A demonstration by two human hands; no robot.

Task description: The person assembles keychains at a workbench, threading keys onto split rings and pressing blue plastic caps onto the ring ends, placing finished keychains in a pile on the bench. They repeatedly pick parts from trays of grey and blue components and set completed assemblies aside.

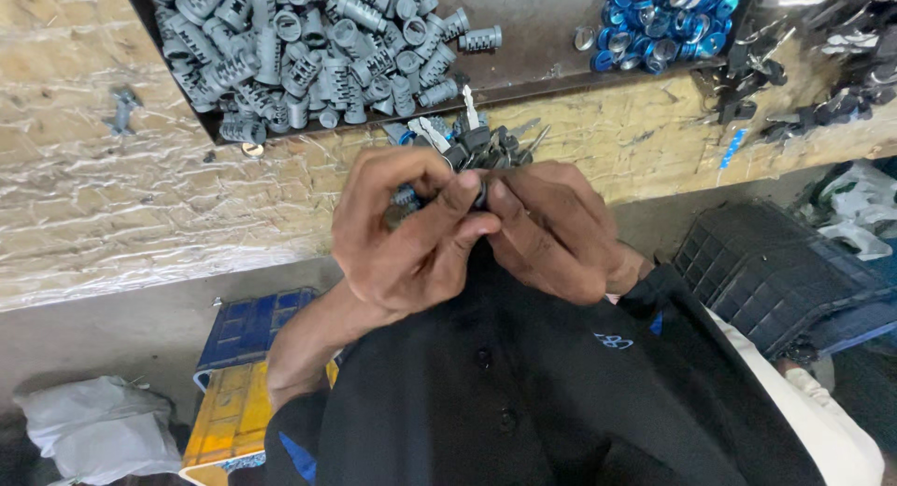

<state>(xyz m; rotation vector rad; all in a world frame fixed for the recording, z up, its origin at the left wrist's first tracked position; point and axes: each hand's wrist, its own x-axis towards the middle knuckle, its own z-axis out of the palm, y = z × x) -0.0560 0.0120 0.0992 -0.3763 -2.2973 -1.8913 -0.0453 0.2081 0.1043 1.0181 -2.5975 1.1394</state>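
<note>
Left hand point(406, 229): raised before the chest, fingers curled, thumb and forefinger pinched on a small grey cylinder point(404, 206). Right hand point(551, 229): fingers bent, pressed against the left fingertips, closed on the same small part; what lies between is mostly hidden. Just beyond: bunch of keys point(481, 140) on the bench edge. Tray point(533, 37) above holds a heap of grey cylinders point(308, 51) and blue rings point(668, 23).

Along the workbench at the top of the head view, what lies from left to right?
Small grey metal piece → pile of grey metal cylinders in the dark tray → heap of blue rings → dark keys. The left hand and right hand meet below the tray.
</note>
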